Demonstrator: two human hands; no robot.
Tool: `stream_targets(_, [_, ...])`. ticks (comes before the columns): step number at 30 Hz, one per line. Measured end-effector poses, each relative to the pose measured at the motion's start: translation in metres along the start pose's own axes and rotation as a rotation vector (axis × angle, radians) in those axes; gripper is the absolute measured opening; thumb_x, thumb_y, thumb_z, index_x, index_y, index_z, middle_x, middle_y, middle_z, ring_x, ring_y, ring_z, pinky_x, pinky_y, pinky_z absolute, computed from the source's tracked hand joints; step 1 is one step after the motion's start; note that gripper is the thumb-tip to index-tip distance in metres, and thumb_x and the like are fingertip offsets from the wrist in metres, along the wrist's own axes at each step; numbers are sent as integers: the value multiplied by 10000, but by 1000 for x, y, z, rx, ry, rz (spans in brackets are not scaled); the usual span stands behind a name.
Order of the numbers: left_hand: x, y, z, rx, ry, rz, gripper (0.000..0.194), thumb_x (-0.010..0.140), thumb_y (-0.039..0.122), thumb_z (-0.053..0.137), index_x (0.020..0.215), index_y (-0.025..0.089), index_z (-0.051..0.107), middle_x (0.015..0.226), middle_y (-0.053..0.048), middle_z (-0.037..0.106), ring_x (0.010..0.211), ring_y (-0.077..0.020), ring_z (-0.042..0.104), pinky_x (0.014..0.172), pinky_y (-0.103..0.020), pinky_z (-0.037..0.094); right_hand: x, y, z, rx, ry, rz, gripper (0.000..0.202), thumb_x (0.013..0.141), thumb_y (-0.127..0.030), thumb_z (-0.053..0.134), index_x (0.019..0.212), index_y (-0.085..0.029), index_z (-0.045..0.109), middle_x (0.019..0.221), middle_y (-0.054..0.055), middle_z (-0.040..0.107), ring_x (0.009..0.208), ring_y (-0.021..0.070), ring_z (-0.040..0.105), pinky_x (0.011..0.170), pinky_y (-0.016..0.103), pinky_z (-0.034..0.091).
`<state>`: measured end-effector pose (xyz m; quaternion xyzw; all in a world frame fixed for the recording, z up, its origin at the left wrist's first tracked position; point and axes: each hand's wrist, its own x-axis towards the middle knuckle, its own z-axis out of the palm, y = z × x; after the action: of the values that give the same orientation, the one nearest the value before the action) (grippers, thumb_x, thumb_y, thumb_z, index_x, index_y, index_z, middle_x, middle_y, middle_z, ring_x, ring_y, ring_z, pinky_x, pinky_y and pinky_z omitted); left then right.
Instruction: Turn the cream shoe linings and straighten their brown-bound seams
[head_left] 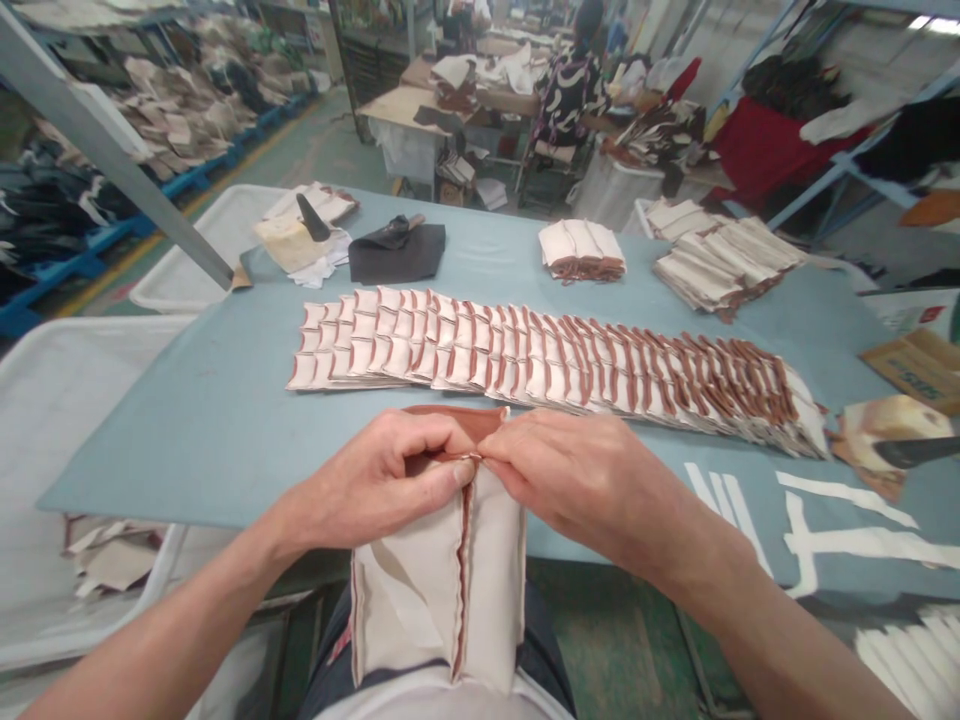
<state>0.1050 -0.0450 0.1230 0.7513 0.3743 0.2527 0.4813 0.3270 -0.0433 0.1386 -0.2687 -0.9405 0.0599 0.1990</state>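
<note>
Workshop: a green floor (322,165) and, behind, a person in a dark patterned top (571,95).
Worktop: smooth, blue-grey surface (187,430); a long row of similar cream pieces (420,335) with brown edges lies across it, overlapping like roof tiles.
Cream piece: it is in both hands, in front of the body, over the lap (544,650); its far end is near the worktop edge.
Long axis: it goes from the fingers back toward the body, so most of the piece lies on the near side of the fingers.
Left hand (382,480): fingers are closed, pinching the piece at the far end of the middle seam (463,590).
Right hand (574,475): fingers are also closed, pinching just beside; both hands are about equally near.
Material: matt, soft-looking, padded panels; the seam is wavy and brown-edged.
Beyond the fingers: a smooth reddish-brown flap (457,424).
Right side: flat white strips (877,542).
</note>
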Motion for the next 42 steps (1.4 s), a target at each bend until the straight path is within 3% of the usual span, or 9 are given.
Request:
stream_targets(4, [0, 1, 1, -3, 19, 1, 227, 903, 194, 502, 681, 152, 518, 628, 56, 458, 576, -70, 387, 526, -178, 331, 2, 1, 4, -105, 4, -21, 316, 951, -51, 474, 694, -167, 618, 629, 11, 644, 571, 151, 600, 548, 307, 357])
stream_targets(9, [-3, -1, 3, 6, 9, -20, 216, 874, 185, 510, 661, 164, 484, 608, 68, 411, 559, -68, 352, 511, -191, 294, 5, 8, 19, 169, 131, 141, 155, 836, -102, 532, 769, -160, 659, 654, -5, 688, 561, 112, 585, 561, 243, 360])
stream_targets(14, [-9, -4, 6, -7, 14, -77, 201, 832, 184, 515, 644, 178, 443, 612, 70, 394, 565, -71, 338, 513, -196, 284, 8, 7, 30, 454, 46, 330, 120, 799, -126, 549, 758, -166, 655, 610, -33, 653, 516, 83, 532, 541, 207, 345])
stream_targets(19, [-10, -8, 2, 8, 44, -116, 176, 806, 188, 502, 647, 183, 428, 630, 66, 396, 584, -74, 359, 536, -197, 306, 13, 1, 29, 447, 4, 359, 122, 800, -129, 559, 786, -167, 674, 634, -20, 671, 538, 97, 545, 559, 219, 340])
stream_targets(27, [-7, 4, -19, 383, -58, 10, 156, 789, 119, 499, 648, 170, 458, 577, 74, 334, 534, -69, 317, 507, -223, 218, 20, -2, 29, 436, -31, 399, 124, 894, -208, 544, 835, -175, 648, 685, 1, 671, 588, 123, 537, 586, 245, 332])
stream_targets(31, [-6, 2, -17, 256, -79, 23, 219, 838, 160, 510, 641, 178, 415, 603, 65, 345, 548, -75, 317, 507, -223, 230, 17, 0, 30, 623, -96, 451, 81, 840, -192, 580, 897, -175, 634, 727, -21, 658, 616, 119, 526, 599, 238, 355])
stream_targets(34, [-5, 0, -21, 115, -210, -22, 296, 939, 277, 519, 668, 170, 467, 629, 52, 363, 564, -89, 333, 503, -223, 257, 15, 0, 30, 668, -117, 450, 38, 793, -173, 605, 828, -180, 616, 693, -44, 606, 608, 109, 495, 588, 232, 351])
stream_targets(37, [-4, 0, -29, 80, -321, -15, 337, 1008, 325, 479, 725, 151, 533, 648, 42, 383, 578, -98, 346, 517, -223, 288, 15, -2, 30, 658, -139, 451, 12, 785, -182, 610, 797, -183, 612, 701, -39, 612, 629, 115, 520, 602, 241, 360])
stream_targets(42, [-5, 6, -34, 248, -327, 45, 246, 986, 208, 490, 783, 143, 613, 632, 52, 441, 562, -81, 403, 540, -203, 311, 16, -12, 31, 348, -130, 400, 62, 798, -233, 624, 773, -183, 652, 740, 23, 690, 670, 163, 576, 637, 282, 366])
